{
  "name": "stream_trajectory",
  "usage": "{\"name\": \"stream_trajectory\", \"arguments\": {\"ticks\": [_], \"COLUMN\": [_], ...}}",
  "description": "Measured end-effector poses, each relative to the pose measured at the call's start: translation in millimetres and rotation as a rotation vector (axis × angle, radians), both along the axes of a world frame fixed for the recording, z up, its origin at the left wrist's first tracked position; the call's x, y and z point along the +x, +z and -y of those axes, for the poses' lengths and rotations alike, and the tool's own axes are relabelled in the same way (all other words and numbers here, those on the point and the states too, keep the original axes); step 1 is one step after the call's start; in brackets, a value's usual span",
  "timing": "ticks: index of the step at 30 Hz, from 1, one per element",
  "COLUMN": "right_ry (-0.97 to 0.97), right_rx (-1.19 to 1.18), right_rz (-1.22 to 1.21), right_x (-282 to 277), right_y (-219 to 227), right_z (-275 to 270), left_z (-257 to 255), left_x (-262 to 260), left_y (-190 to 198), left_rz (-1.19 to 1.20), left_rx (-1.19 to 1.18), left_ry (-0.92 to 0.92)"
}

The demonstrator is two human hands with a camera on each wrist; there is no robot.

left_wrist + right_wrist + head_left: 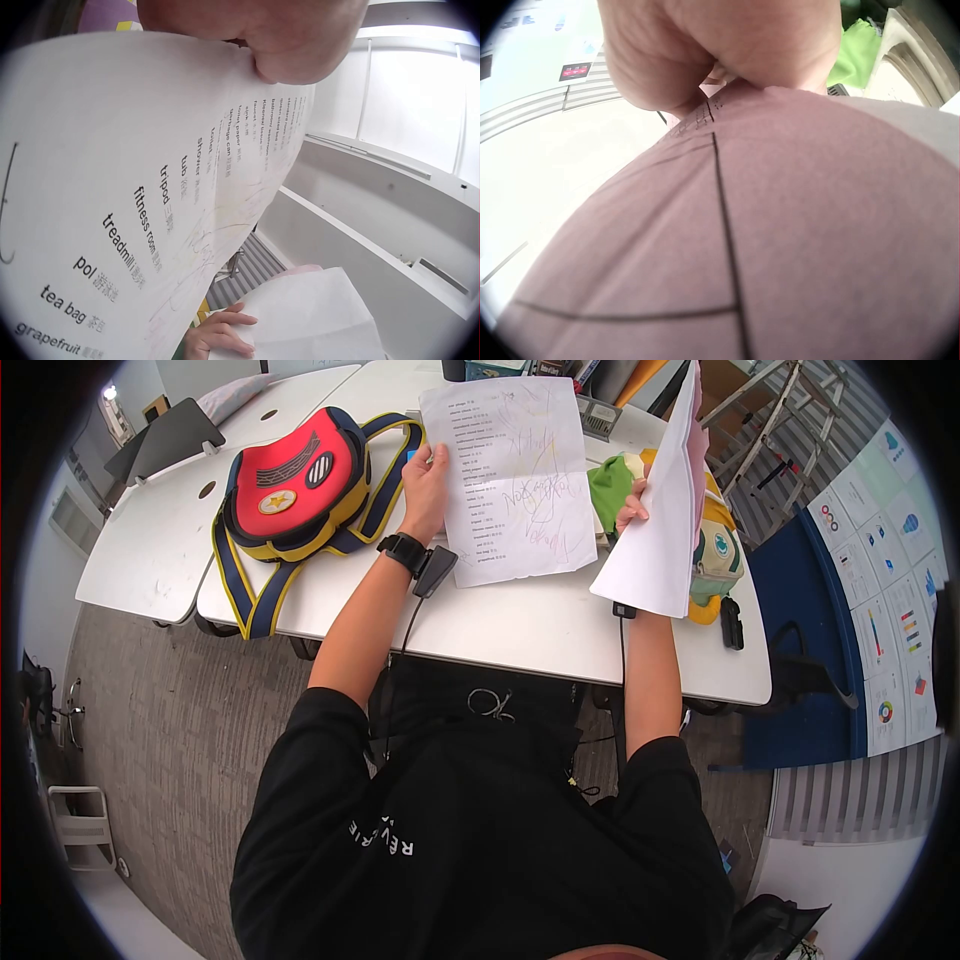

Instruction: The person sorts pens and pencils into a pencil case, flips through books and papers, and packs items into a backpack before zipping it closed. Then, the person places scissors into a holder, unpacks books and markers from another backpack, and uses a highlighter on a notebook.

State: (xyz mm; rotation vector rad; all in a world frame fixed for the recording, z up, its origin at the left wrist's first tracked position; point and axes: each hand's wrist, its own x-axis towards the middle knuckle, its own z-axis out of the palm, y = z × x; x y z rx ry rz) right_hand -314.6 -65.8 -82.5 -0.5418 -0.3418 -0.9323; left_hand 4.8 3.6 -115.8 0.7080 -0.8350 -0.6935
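Observation:
My left hand grips the left edge of a creased white sheet, printed with a word list and scribbled over in pen. The sheet stands raised over the white table, its print facing me. In the left wrist view the list shows English words with Chinese beside them. To the right, my right hand pinches several loose papers, tilted nearly edge-on to the head camera. Among them is a pink sheet with black ruled lines, seen close up in the right wrist view. Part of the right hand is hidden behind the white paper.
A red, navy and yellow backpack lies on the left, straps spread. Green cloth and a small beige bag sit behind the papers, beside a black object. Beyond the table are a stepladder and a blue board.

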Motion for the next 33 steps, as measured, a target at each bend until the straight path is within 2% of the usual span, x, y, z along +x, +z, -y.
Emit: {"name": "stream_trajectory", "arguments": {"ticks": [33], "right_ry": [-0.017], "right_rx": [-0.049], "right_rz": [-0.005], "right_x": [-0.5], "right_y": [-2.3], "right_z": [1.8], "left_z": [0.2], "left_x": [0.6], "left_y": [-0.4], "left_rz": [-0.003], "left_rx": [0.014], "left_ry": [-0.007]}}
